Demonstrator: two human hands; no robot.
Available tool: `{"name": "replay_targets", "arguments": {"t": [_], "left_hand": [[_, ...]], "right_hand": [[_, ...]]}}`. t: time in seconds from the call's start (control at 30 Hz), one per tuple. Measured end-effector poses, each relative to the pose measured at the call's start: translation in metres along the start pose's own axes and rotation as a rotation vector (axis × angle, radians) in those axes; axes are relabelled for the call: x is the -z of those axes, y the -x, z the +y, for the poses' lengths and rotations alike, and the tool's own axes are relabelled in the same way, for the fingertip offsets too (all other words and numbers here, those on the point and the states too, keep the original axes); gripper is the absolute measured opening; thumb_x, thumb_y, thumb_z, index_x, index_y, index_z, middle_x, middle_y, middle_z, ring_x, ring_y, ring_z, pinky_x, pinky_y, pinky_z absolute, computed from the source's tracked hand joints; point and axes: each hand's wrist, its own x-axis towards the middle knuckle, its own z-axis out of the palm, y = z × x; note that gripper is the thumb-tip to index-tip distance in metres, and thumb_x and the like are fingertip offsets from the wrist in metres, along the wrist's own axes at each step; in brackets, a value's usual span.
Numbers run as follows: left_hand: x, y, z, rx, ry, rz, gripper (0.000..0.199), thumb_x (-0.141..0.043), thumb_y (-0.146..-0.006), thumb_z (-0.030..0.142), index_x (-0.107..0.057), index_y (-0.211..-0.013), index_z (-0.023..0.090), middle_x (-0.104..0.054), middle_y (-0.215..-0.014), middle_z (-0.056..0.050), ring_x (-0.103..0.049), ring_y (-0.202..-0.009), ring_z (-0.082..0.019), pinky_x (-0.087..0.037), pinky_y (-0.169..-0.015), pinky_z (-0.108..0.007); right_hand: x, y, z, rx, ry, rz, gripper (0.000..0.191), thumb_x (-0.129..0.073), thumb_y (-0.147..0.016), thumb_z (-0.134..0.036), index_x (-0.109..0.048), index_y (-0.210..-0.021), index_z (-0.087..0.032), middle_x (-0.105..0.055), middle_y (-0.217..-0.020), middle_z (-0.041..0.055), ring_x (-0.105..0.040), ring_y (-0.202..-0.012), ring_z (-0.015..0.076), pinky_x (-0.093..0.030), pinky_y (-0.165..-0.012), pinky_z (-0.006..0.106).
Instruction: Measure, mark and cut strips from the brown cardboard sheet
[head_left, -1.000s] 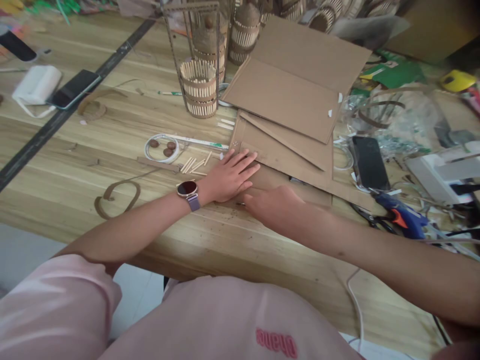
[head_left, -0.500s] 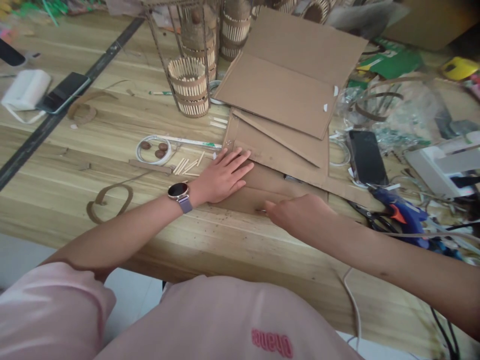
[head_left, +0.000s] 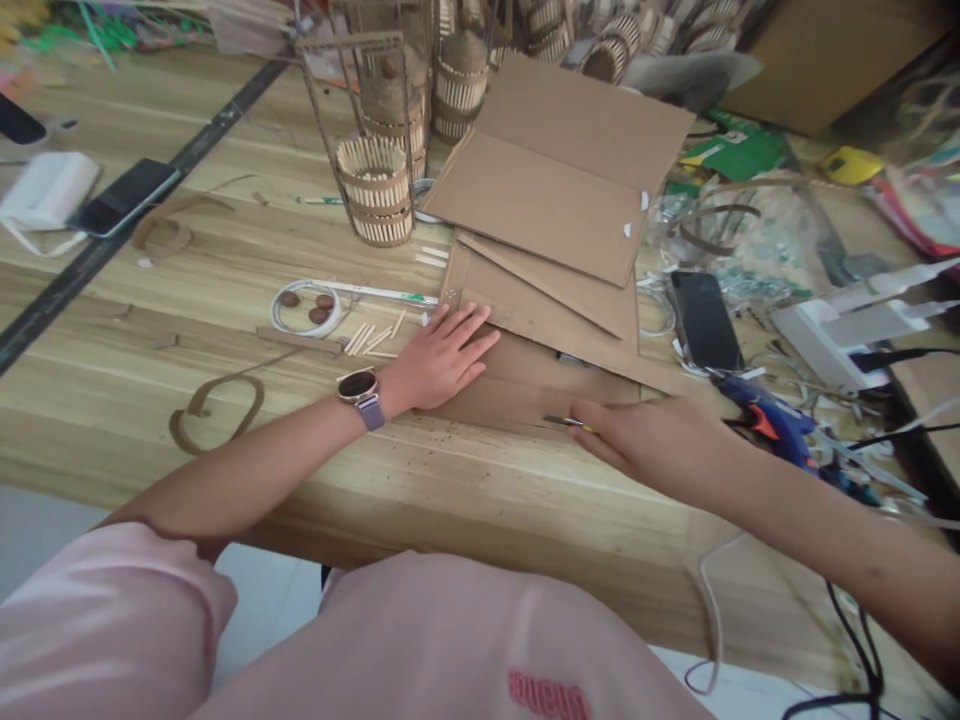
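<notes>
My left hand (head_left: 448, 362) lies flat with fingers spread, pressing the left part of a brown cardboard sheet (head_left: 517, 375) near the table's front. In my right hand (head_left: 645, 432) is a small utility knife (head_left: 561, 420); its thin blade points left, over the sheet's front edge. A bit of yellow shows by my fingers, while most of the handle is hidden. Behind my hands, another cardboard piece (head_left: 525, 305) overlaps the sheet, with a narrow cardboard strip on it. A folded cardboard panel (head_left: 540, 195) rests further back.
Left of my left hand are short wooden sticks (head_left: 369, 338) and a white tape roll (head_left: 306, 330) ringing brown balls. A stick basket (head_left: 375, 195) stands behind. To the right lie a phone (head_left: 705, 320), a blue glue gun (head_left: 780, 420) and a white power strip (head_left: 832, 320).
My right hand has moved right along the sheet's front edge with the knife, whose blade now shows more. My left hand keeps its place on the cardboard. The view has shifted slightly.
</notes>
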Motion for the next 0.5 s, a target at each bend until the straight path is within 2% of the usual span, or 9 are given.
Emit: {"name": "replay_targets", "arguments": {"t": [0.13, 0.2, 0.3, 0.5], "left_hand": [[-0.001, 0.0, -0.001, 0.005, 0.003, 0.004, 0.044, -0.04, -0.102, 0.028, -0.05, -0.14, 0.011, -0.034, -0.156, -0.021, -0.029, -0.147, -0.032, -0.025, -0.118, -0.055], [-0.001, 0.0, -0.001, 0.003, 0.014, 0.003, 0.044, -0.04, -0.102, 0.028, -0.049, -0.141, 0.011, -0.033, -0.157, -0.021, -0.029, -0.147, -0.032, -0.025, -0.119, -0.054], [-0.001, 0.0, -0.002, 0.006, 0.026, 0.0, 0.045, -0.04, -0.102, 0.028, -0.049, -0.142, 0.011, -0.033, -0.157, -0.021, -0.028, -0.147, -0.032, -0.025, -0.119, -0.055], [0.0, -0.001, -0.001, 0.015, 0.039, -0.012, 0.045, -0.041, -0.102, 0.028, -0.049, -0.142, 0.01, -0.032, -0.157, -0.022, -0.026, -0.147, -0.034, -0.024, -0.119, -0.055]], "right_hand": [[0.014, -0.034, -0.043, 0.066, -0.028, 0.169, 0.03, -0.037, -0.102, -0.033, -0.062, -0.098, -0.017, -0.075, -0.082, 0.0076, -0.07, -0.071, 0.0202, -0.017, -0.047, 0.028], [0.016, -0.05, -0.057, 0.104, -0.025, 0.194, 0.032, -0.036, -0.103, -0.033, -0.063, -0.097, -0.016, -0.075, -0.079, 0.0092, -0.069, -0.07, 0.0206, -0.021, -0.047, 0.027], [0.015, -0.062, -0.063, 0.139, 0.012, 0.18, 0.029, -0.038, -0.102, -0.029, -0.063, -0.102, -0.015, -0.075, -0.077, 0.0101, -0.069, -0.066, 0.0211, -0.024, -0.047, 0.026], [0.014, -0.062, -0.061, 0.172, 0.081, 0.228, 0.027, -0.039, -0.1, -0.021, -0.065, -0.101, -0.014, -0.074, -0.075, 0.01, -0.069, -0.064, 0.022, -0.023, -0.045, 0.028]]}}
